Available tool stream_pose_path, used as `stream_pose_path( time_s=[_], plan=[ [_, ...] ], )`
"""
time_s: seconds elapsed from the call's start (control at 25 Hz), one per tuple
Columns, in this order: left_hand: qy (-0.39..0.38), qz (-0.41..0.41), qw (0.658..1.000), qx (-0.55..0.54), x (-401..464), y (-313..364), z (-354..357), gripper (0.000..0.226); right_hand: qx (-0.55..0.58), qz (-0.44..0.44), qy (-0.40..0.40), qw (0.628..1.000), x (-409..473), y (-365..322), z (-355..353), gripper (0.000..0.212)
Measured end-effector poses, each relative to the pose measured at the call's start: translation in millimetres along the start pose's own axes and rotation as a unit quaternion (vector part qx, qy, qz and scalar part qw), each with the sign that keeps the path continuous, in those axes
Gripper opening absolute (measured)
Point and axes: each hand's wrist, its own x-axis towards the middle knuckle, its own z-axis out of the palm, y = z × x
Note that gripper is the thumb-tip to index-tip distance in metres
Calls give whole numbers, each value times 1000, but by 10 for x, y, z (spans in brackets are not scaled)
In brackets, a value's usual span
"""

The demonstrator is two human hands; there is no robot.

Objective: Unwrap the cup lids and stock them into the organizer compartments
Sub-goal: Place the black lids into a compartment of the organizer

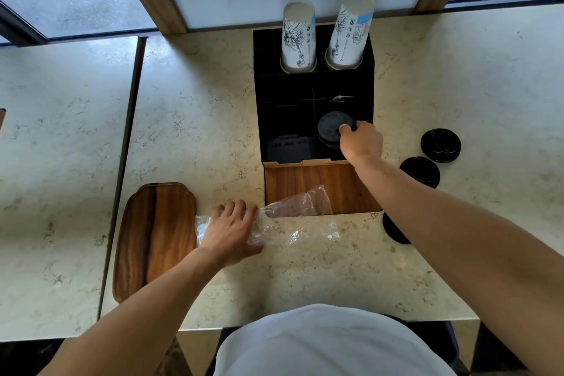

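A black organizer [314,91] with a wooden front [320,186] stands on the marble counter. My right hand [361,140] grips a stack of black cup lids [332,128] inside the organizer's near right compartment. My left hand [230,230] presses down on a crumpled clear plastic wrapper [299,223] lying on the counter in front of the organizer. Loose black lids lie to the right: one [441,145] far right, another [419,171] nearer, and a third [393,230] partly hidden under my right forearm.
Two stacks of white printed paper cups [299,40] [349,33] stand in the organizer's rear slots. A wooden tray [155,238] lies left of my left hand. A seam [128,146] divides the counter from a second surface on the left. Windows run behind.
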Motion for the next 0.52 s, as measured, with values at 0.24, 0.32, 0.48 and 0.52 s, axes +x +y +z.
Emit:
stream_pose_path(
  time_s=[0.24,0.32,0.48,0.52],
  plan=[
    [2,2,1000,-3,1,9,-16,99,-55,14,-16,998,33,-58,47,39],
    [2,2,1000,-5,-4,12,-24,99,-74,7,-22,997,58,-84,37,39],
    [3,2,1000,-4,-9,9,-25,99,-89,-28,-33,995,93,-106,-25,48],
    [4,2,1000,-1,-8,11,-26,99,-92,-39,-39,994,98,-97,-44,50]
  ],
)
